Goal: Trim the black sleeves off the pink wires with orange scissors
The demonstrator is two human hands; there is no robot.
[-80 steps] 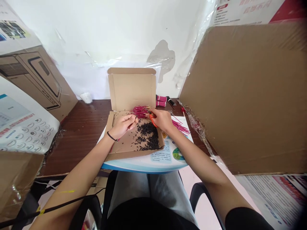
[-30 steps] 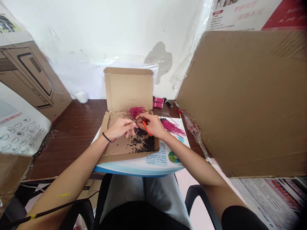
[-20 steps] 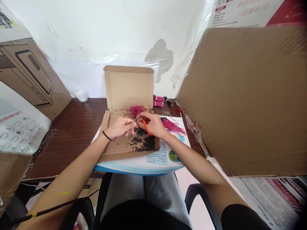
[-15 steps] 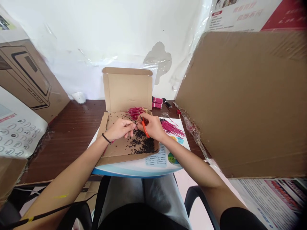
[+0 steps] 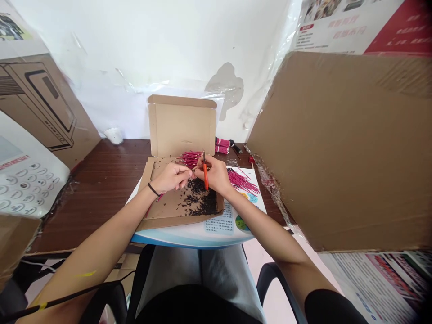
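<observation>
My right hand (image 5: 216,175) grips an orange-handled cutting tool (image 5: 204,171), its tip pointing up and away from me. My left hand (image 5: 170,176) is closed in a pinch on a thin pink wire, held right beside the tool over an open flat cardboard box (image 5: 168,209). Small dark cut scraps (image 5: 200,200) lie strewn in the box. A fan of pink wires (image 5: 191,157) rests at the box's far edge. More pink wires (image 5: 241,180) lie on the printed white board (image 5: 219,225) to the right of my right hand.
A bound bundle of pink wires (image 5: 221,145) and a black tool (image 5: 236,147) lie behind on the brown table (image 5: 104,180). A large cardboard sheet (image 5: 344,148) stands at the right, printed cartons (image 5: 37,117) at the left. My lap and a chair are below.
My right hand came left from the wire fan to meet my left hand, then turned the orange tool from slanting to pointing up. My left hand stayed over the box.
</observation>
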